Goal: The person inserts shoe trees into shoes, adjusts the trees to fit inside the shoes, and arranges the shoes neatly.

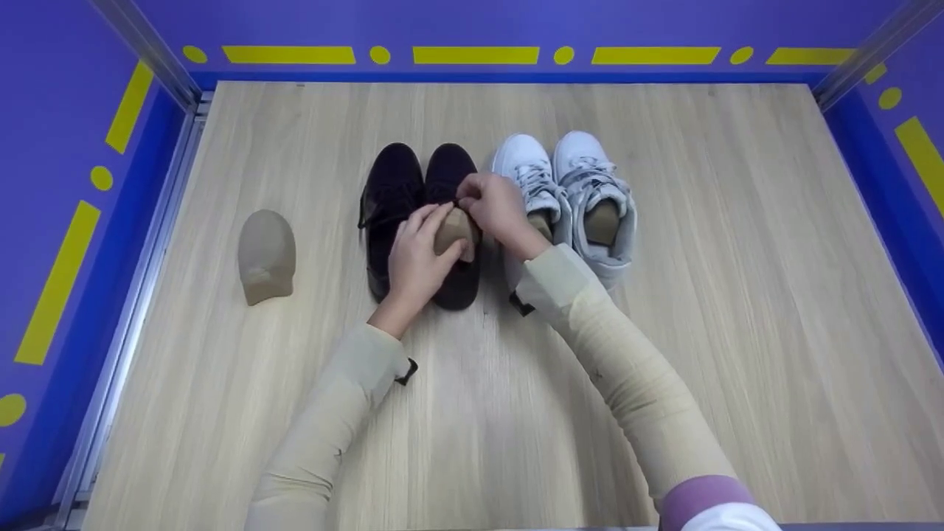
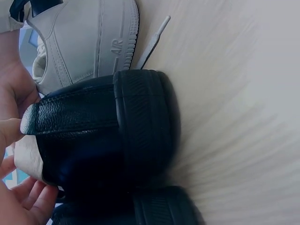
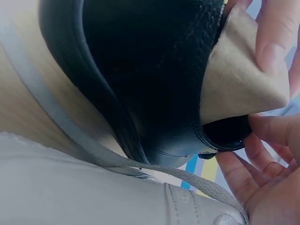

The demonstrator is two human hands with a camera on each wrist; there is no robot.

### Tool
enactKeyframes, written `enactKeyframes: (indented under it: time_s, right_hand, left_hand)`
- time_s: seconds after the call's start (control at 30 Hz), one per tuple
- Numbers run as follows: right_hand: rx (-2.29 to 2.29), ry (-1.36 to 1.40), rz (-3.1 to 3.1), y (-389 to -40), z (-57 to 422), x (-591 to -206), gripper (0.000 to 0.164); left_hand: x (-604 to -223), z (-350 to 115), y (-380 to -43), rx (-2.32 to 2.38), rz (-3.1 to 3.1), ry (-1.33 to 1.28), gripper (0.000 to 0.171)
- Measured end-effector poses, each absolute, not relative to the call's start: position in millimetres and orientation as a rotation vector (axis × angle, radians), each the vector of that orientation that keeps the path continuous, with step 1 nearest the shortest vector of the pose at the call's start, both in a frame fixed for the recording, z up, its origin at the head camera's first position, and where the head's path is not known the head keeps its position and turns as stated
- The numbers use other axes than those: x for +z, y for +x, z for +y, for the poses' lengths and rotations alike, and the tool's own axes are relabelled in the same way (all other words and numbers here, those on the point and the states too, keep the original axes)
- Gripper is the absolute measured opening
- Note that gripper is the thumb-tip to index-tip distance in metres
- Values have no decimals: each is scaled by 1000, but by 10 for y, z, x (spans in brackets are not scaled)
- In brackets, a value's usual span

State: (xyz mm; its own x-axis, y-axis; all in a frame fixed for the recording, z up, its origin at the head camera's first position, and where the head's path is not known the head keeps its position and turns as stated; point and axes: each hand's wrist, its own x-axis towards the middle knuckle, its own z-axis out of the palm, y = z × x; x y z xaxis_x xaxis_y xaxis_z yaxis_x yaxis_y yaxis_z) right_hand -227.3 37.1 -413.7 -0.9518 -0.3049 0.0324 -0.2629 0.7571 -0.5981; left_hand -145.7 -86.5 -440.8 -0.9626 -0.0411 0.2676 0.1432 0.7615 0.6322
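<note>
A pair of black shoes stands side by side, toes pointing away; the right-hand black shoe (image 1: 450, 166) is between my hands. A tan moulded shoe insert (image 1: 453, 230) sits partly in its opening, with the blunt end sticking out. My left hand (image 1: 419, 254) grips this insert, thumb on the near side and fingers on the far side. With thumb and fingers, my right hand (image 1: 503, 210) pinches the edge of the shoe's opening near the laces, clearly seen in the right wrist view. The left-hand black shoe (image 1: 393, 173) lies close beside, partly behind my left hand.
Just right stand two white sneakers (image 1: 582, 151) with tan inserts inside and grey-white laces. One white lace (image 2: 154, 42) trails near the black shoe's heel. Another tan insert (image 1: 266, 254) lies on the wooden table at left. Blue panels (image 1: 472, 26) with yellow marks enclose the table.
</note>
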Motion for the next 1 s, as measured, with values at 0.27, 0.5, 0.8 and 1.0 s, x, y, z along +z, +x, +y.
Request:
enactKeyframes:
  time_s: [0.27,0.5,0.8,1.0]
  right_hand:
    - [-954,-480,2891,-2275,373,-4146,9]
    - [-926,-466,2882,-2287,369,-4128,10]
    - [-930,-470,2874,-2288,374,-4130,10]
    - [-909,-469,2892,-2276,375,-4131,9]
  left_hand:
    - [-4393,-896,-1488,-1080,-2666,-63,39]
    - [-4375,-897,-1521,-1094,-2680,-26,38]
    - [-4378,-892,-1535,-1098,-2694,-2,36]
    - [-4384,-886,-1543,-1058,-2707,-8,36]
